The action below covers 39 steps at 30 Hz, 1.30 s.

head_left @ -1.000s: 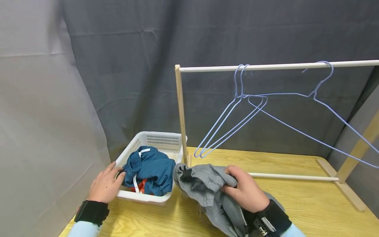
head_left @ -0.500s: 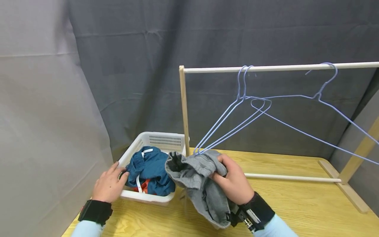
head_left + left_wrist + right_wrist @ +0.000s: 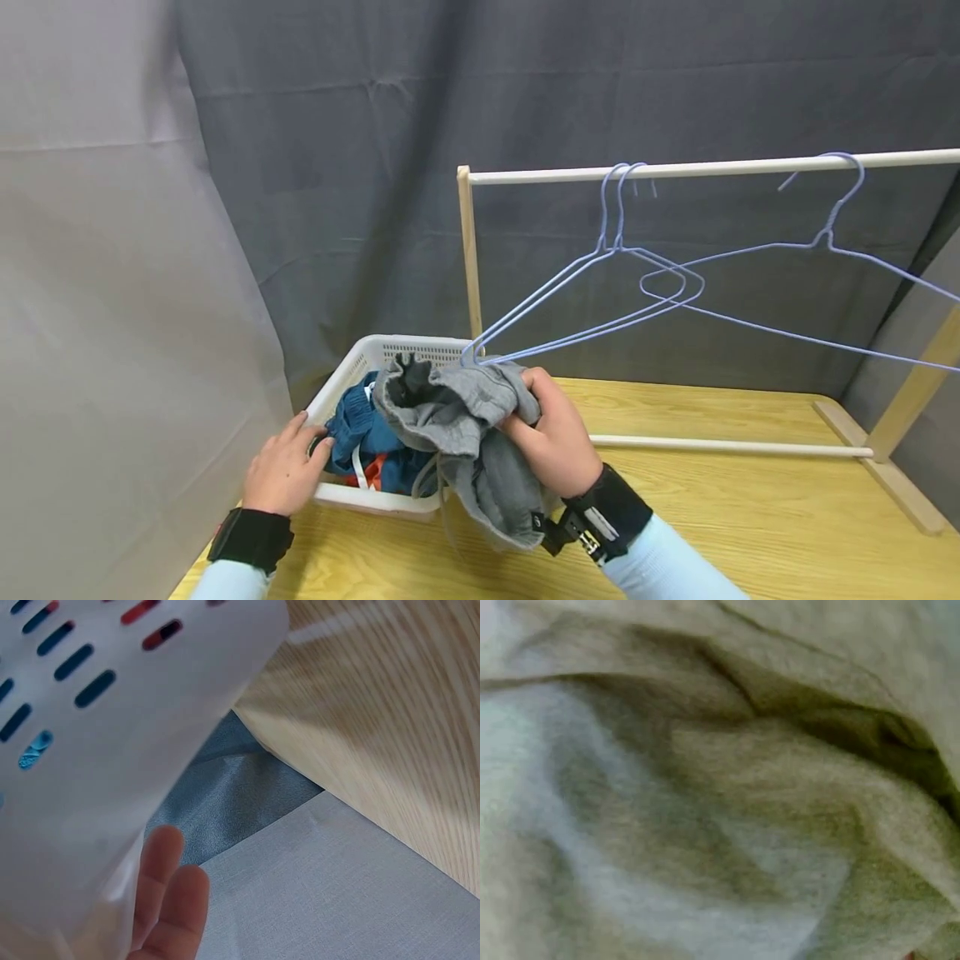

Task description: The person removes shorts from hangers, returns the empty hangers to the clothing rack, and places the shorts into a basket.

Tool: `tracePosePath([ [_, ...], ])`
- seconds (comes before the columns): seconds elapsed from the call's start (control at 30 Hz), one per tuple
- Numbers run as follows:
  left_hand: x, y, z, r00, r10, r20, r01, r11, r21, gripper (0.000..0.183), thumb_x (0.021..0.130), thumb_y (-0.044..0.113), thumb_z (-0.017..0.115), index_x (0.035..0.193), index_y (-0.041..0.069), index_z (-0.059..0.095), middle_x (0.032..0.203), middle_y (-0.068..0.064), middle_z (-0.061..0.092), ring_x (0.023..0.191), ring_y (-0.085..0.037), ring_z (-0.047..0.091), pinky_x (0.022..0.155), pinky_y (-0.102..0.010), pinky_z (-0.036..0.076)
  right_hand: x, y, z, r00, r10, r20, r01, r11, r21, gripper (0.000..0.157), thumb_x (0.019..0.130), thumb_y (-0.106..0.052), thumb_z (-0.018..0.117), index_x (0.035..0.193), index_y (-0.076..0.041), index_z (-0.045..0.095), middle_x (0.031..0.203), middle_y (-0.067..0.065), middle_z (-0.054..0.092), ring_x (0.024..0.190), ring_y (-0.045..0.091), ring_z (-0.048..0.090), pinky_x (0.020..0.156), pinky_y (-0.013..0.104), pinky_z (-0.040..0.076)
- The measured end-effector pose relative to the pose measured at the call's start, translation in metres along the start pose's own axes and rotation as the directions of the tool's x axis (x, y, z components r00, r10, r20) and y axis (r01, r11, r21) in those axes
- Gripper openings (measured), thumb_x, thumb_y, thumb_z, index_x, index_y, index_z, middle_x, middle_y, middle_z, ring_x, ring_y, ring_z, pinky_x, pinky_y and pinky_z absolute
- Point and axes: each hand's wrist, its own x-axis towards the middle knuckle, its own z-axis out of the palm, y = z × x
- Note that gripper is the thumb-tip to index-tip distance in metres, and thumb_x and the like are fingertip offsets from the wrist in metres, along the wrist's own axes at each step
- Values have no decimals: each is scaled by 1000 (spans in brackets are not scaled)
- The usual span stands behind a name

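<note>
In the head view my right hand [image 3: 553, 437] grips a bunched grey garment [image 3: 480, 442] with a dangling cord. The garment is held up at the basket's right side and overlaps its front right corner. Its cloth fills the right wrist view. My left hand [image 3: 285, 471] holds the left rim of the white plastic basket [image 3: 375, 498], thumb inside. In the left wrist view the fingers [image 3: 184, 911] lie along the slotted outer wall. A blue garment [image 3: 367, 425] with a white cord lies in the basket over something orange-red [image 3: 372, 468], partly hidden by the grey cloth.
Two lilac wire hangers [image 3: 570, 271] hang together on the rack's white bar [image 3: 720, 167], their left corners right at the grey garment's top. A third hanger [image 3: 772, 247] hangs farther right. A lower bar [image 3: 727, 447] crosses above the wooden table [image 3: 675, 500].
My right hand has moved left and slightly up with the grey garment, which now covers part of the basket. The two paired hangers have swung, their left corners shifting left and up. My left hand stays put.
</note>
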Motion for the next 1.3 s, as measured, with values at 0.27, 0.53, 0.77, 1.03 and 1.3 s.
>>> tracePosePath([
  [0.27, -1, 3, 1, 1000, -18, 2, 18, 1000, -13, 47, 105, 40, 49, 136, 7, 61, 157, -23, 36, 130, -49, 43, 100, -72, 34, 15, -11, 14, 1000, -16, -13, 16, 1000, 14, 25, 86, -7, 78, 99, -12, 58, 104, -2, 58, 98, 16, 56, 83, 34, 46],
  [0.53, -6, 3, -1, 1000, -1, -13, 0, 1000, -29, 44, 105, 40, 50, 134, 10, 64, 157, -21, 37, 130, -49, 44, 97, -72, 36, 29, -18, 26, 999, -51, 5, 50, 998, 42, 25, 85, -6, 78, 97, -12, 56, 102, 0, 56, 95, 17, 54, 79, 34, 44],
  [0.77, -12, 5, -6, 1000, -4, -18, 3, 1000, -29, 44, 106, 40, 48, 134, 10, 63, 158, -20, 35, 132, -50, 41, 98, -72, 35, 49, -26, 35, 998, -58, -11, 58, 997, 46, 24, 85, -8, 78, 98, -10, 58, 107, 2, 58, 100, 17, 56, 85, 38, 46],
  [1.03, -19, 4, -6, 1000, -16, -1, 16, 1000, -17, 46, 106, 41, 46, 136, 8, 62, 159, -22, 34, 134, -52, 39, 99, -72, 33, 76, -34, 46, 996, -81, -22, 82, 996, 46, 24, 86, -14, 78, 98, -9, 57, 107, 5, 59, 99, 19, 55, 86, 38, 46],
  [1.3, -20, 7, -6, 999, 37, -21, -38, 999, -11, 48, 107, 44, 44, 135, 10, 64, 157, -21, 36, 132, -50, 43, 101, -67, 36, 97, -37, 46, 995, -77, -65, 80, 996, 32, 25, 86, -14, 77, 101, -6, 58, 108, 9, 59, 99, 22, 56, 86, 39, 46],
])
